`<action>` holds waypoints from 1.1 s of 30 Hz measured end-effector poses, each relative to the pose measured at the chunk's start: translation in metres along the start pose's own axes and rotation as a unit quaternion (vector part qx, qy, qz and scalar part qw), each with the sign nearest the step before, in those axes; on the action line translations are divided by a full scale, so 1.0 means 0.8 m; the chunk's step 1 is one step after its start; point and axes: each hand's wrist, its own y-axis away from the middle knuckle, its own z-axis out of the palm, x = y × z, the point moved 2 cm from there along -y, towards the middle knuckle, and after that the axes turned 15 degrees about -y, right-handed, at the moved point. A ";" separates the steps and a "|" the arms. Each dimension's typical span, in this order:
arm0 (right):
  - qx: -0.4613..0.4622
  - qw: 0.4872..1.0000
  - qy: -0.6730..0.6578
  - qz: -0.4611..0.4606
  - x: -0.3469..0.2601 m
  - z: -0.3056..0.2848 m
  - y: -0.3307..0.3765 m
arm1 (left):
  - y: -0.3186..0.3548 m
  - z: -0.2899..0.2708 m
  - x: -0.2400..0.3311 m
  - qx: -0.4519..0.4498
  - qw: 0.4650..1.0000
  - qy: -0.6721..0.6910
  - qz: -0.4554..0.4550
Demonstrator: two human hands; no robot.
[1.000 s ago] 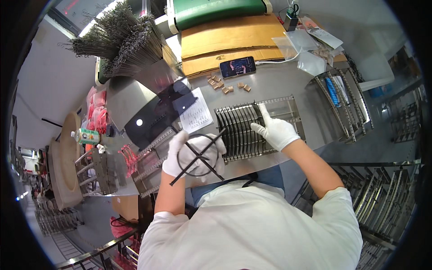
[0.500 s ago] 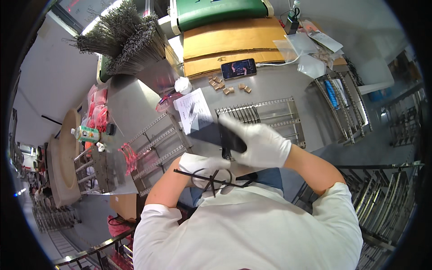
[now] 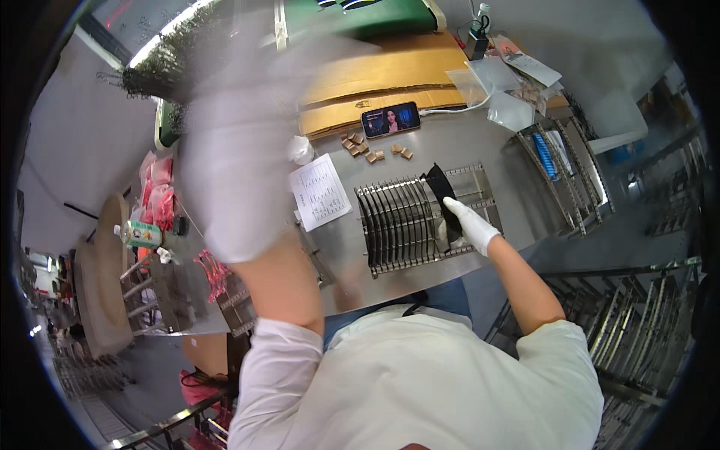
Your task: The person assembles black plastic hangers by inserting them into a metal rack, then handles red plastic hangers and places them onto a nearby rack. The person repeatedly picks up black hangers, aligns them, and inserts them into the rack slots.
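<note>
My right hand (image 3: 474, 227), in a white glove, is closed on a black curved piece (image 3: 438, 184) with the thumb along its face. That piece stands on edge in a metal slotted rack (image 3: 485, 182), at the right end of a row of several thin dark curved pieces (image 3: 394, 225). Strongly smeared by motion, my gloved left hand (image 3: 292, 71) is raised at the upper left, in front of the wire bundle (image 3: 161, 71) and the green conveyor belt (image 3: 375, 21). Its fingers cannot be made out, nor whether it holds anything.
Left of the rack lies a printed sheet (image 3: 321, 193). Small tan blocks (image 3: 370, 156) and a phone (image 3: 391, 119) lie behind it, before yellow cardboard (image 3: 390, 71). At right stands another metal rack (image 3: 562, 172); at left are a bottle (image 3: 141, 234) and pink bags (image 3: 159, 196).
My left hand has swung from low in front of me to the upper left. My right hand has moved rightward with the black piece, from above the table into the rack.
</note>
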 end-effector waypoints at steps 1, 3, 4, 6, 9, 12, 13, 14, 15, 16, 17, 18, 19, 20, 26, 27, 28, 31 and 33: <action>-0.009 0.999 -0.030 0.030 -0.003 0.009 0.005 | -0.006 0.045 0.014 -0.086 0.992 -0.097 -0.005; 0.028 0.999 0.037 -0.023 0.001 0.024 0.005 | -0.021 0.105 0.039 -0.173 0.969 -0.173 0.028; -0.007 0.997 0.072 0.001 -0.002 0.019 0.002 | -0.029 0.115 0.044 -0.173 0.972 -0.152 0.047; -0.031 0.987 0.158 0.002 -0.007 0.012 0.000 | -0.039 0.106 0.013 -0.133 0.972 -0.195 0.006; 0.024 0.930 0.350 -0.111 -0.004 0.020 -0.002 | 0.000 0.072 -0.026 -0.091 0.972 -0.141 -0.167; 0.128 0.822 0.528 -0.170 -0.024 0.050 0.015 | 0.047 0.038 -0.079 -0.106 0.935 -0.247 -0.233; 0.121 0.815 0.549 -0.142 -0.049 0.060 0.031 | 0.068 0.026 -0.096 -0.114 0.917 -0.294 -0.244; 0.131 0.807 0.533 -0.218 -0.050 0.050 0.024 | 0.089 0.017 -0.111 -0.118 0.917 -0.268 -0.271; 0.143 0.794 0.514 -0.292 -0.051 0.036 0.019 | 0.111 0.009 -0.124 -0.124 0.916 -0.238 -0.298; 0.152 0.778 0.519 -0.320 -0.063 0.033 0.022 | 0.136 -0.001 -0.138 -0.118 0.901 -0.247 -0.338; 0.155 0.767 0.516 -0.348 -0.078 0.037 0.028 | 0.159 -0.012 -0.152 -0.112 0.884 -0.253 -0.377; 0.163 0.756 0.495 -0.396 -0.082 0.039 0.025 | 0.180 -0.023 -0.168 -0.112 0.872 -0.276 -0.388; 0.168 0.742 0.473 -0.444 -0.083 0.043 0.021 | 0.201 -0.032 -0.182 -0.111 0.860 -0.298 -0.400; 0.176 0.714 0.486 -0.472 -0.080 0.050 0.012 | 0.216 -0.033 -0.192 -0.102 0.854 -0.326 -0.393; 0.176 0.689 0.555 -0.431 -0.051 0.069 -0.056 | 0.256 -0.024 -0.190 -0.108 0.808 -0.512 -0.272; 0.210 0.680 0.527 -0.464 -0.065 0.064 -0.046 | 0.267 -0.030 -0.188 -0.105 0.804 -0.513 -0.282; 0.187 0.732 0.422 -0.501 -0.084 0.051 -0.034 | 0.275 -0.032 -0.186 -0.092 0.809 -0.507 -0.283; 0.256 0.791 0.368 -0.416 -0.074 0.000 -0.053 | 0.285 -0.024 -0.190 -0.079 0.817 -0.480 -0.310; 0.281 0.724 0.475 -0.414 -0.056 -0.022 -0.070 | 0.285 -0.009 -0.197 -0.102 0.805 -0.456 -0.365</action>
